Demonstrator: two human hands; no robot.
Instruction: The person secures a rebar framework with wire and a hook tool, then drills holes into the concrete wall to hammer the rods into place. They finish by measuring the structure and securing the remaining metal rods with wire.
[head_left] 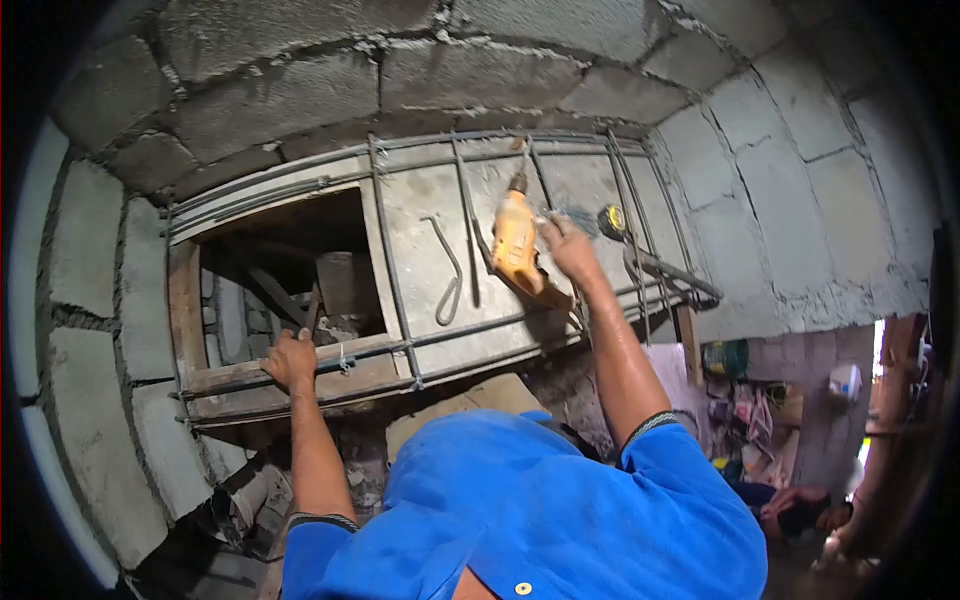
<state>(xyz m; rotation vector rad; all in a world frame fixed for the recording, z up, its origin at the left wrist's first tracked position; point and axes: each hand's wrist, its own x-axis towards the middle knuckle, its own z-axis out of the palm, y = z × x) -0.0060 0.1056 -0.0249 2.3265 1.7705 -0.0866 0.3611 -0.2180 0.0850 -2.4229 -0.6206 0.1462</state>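
Note:
My left hand is closed round the rebar and wooden edge at the front of a square opening. My right hand is at the right side of a yellow power drill, which lies on the grey panel; its fingers are blurred, and whether they grip anything is unclear. The drill's bit points toward the back wall. Just right of this hand are a tape measure and a dark bristly item. A bent metal hook lies left of the drill, near a dark rod.
Rebar with cross ties spans the panel. The opening lies at left, with a bucket-like object below. Concrete block walls surround the back and sides. At lower right are hanging items, a white container and part of a person.

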